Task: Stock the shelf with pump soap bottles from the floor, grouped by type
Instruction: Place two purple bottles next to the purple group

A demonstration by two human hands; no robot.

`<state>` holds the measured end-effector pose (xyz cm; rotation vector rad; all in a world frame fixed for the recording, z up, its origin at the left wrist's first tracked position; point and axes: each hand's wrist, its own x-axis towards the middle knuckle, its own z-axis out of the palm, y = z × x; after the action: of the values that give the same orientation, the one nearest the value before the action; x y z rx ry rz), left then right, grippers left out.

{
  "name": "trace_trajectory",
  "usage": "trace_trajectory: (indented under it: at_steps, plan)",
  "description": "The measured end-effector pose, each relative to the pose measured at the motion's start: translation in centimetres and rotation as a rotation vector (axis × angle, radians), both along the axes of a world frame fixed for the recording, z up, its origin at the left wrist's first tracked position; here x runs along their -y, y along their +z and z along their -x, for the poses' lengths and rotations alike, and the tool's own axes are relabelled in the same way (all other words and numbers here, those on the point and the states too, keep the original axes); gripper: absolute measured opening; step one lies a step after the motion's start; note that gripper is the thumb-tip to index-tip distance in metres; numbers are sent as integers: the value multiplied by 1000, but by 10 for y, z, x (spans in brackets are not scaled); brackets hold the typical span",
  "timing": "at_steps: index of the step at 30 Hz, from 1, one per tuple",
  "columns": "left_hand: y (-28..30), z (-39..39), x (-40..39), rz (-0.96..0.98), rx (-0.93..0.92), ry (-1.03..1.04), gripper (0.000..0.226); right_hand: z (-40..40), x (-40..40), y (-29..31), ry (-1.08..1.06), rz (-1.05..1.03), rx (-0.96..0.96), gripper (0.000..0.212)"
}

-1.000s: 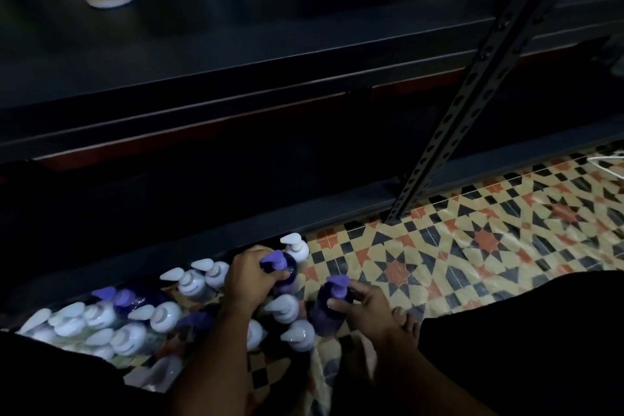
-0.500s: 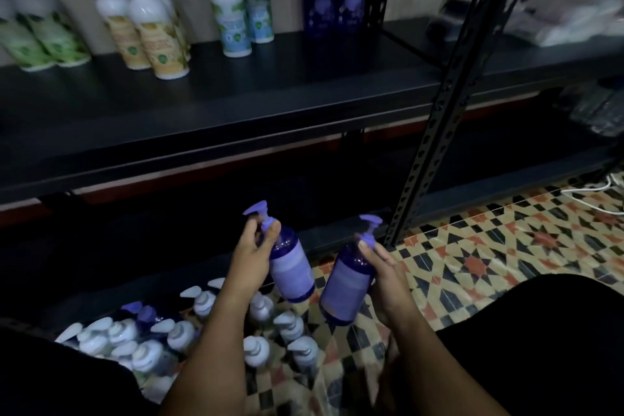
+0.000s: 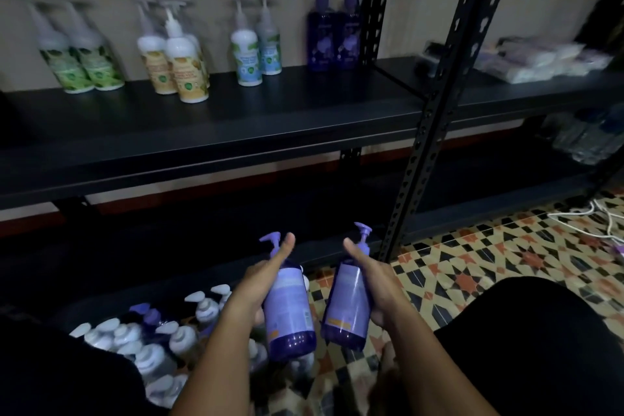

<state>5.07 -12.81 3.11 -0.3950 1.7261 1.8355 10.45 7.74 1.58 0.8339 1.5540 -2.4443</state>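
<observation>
My left hand grips a purple pump bottle by its side, thumb up along the neck. My right hand holds a second purple pump bottle the same way. Both bottles hang tilted above the floor, in front of the black shelf. On that shelf stand green-label bottles, yellow-label bottles, blue-label bottles and two dark purple bottles at the right, by the post. Several white-pump bottles and a few purple ones stand on the floor at the lower left.
A perforated black upright rises just right of my hands. White packets lie on the neighbouring shelf, clear bottles below them. A white cable crosses the patterned floor tiles. My dark-clad knee fills the lower right.
Both hands lifted a purple bottle each off the floor cluster and raised them. My view rose from the floor to the shelf with its stocked rows.
</observation>
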Motion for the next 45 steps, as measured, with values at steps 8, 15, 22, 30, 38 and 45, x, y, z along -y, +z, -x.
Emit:
trace_trajectory:
  at_steps: [8,15,22,30,38,45]
  plan:
    - [17,-14,-1,-20,84,-121,77,-11,4,9,204,-101,44,74]
    - [8,-12,1,41,-91,16,65,-12,1,1,123,-51,0,74]
    - [4,-13,4,-53,-225,25,31,-9,-6,0,42,78,-64,63]
    - [-6,-13,-2,30,-315,-51,32,-9,-2,-13,118,202,-65,70]
    - [-5,-17,-4,188,-360,-78,86,-8,0,-14,34,-34,-102,76]
    - [-7,-19,-4,169,-320,-76,90,-14,-1,-5,221,12,-47,55]
